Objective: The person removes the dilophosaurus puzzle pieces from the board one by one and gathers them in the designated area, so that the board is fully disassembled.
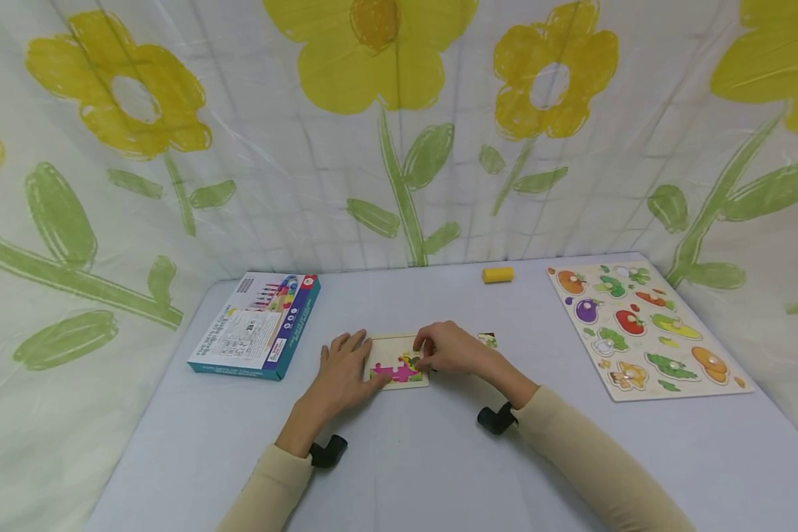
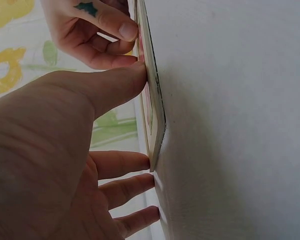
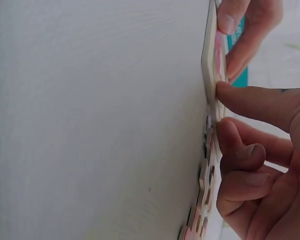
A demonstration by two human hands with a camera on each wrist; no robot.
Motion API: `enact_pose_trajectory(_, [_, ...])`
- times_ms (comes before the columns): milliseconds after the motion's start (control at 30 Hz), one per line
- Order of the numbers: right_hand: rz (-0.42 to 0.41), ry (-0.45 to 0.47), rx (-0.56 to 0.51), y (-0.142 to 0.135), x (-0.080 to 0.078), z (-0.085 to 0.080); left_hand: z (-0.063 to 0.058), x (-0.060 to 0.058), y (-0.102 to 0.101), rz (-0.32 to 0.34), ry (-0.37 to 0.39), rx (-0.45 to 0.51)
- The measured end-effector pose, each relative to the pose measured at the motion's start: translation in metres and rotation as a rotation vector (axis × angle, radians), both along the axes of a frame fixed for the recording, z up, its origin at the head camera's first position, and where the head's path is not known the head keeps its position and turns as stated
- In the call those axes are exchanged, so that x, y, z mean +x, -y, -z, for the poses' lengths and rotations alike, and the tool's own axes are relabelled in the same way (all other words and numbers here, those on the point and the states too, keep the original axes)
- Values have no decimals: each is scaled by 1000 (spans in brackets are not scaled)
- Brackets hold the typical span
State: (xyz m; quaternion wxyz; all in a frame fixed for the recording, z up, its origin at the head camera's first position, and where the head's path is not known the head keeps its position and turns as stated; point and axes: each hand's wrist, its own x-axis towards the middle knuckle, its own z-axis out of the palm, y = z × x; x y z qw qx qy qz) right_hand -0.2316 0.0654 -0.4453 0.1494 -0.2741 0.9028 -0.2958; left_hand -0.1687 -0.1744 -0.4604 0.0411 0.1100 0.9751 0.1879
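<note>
A small jigsaw board (image 1: 389,346) lies flat in the middle of the white table, with pink and yellow-green pieces (image 1: 394,373) along its lower part. My left hand (image 1: 344,371) rests at its left side, fingers extended and spread; the thumb (image 2: 122,82) presses on the front edge. At the right edge, my right hand (image 1: 451,349) pinches a puzzle piece between thumb and bent fingers, which mostly hide it. Loose puzzle pieces (image 3: 204,182) lie right of the board in the right wrist view; one patterned piece (image 1: 488,339) shows past my right hand in the head view.
A flat cardboard box (image 1: 253,325) lies at the left. A yellow cylinder (image 1: 498,275) is near the back edge. On the right lies a vegetable peg puzzle board (image 1: 645,332). Behind the table hangs a flower-printed curtain (image 1: 273,185).
</note>
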Motion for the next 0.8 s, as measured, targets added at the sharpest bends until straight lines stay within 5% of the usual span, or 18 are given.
enact_pose_trajectory(800, [21,11,-76,-4,1,-8,1,0,1,7,-14,-2])
